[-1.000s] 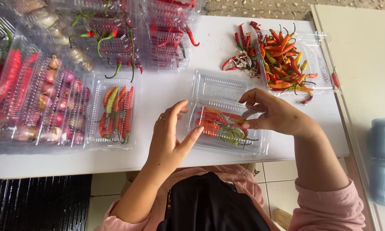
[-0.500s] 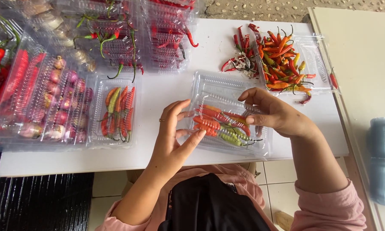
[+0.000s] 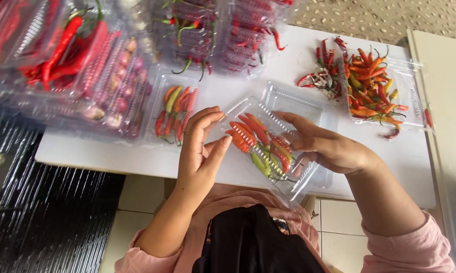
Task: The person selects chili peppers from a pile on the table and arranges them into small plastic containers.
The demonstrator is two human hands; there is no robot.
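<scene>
A white rectangular tabletop is seen across the middle of the frame. Pale square floor tiles are laid below it, and speckled gravel-like ground is seen at the upper right.

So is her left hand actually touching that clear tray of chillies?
Touching. The head view shows the left hand with its fingertips pressed against the near edge of the clear chilli tray, no gap between them.
</scene>
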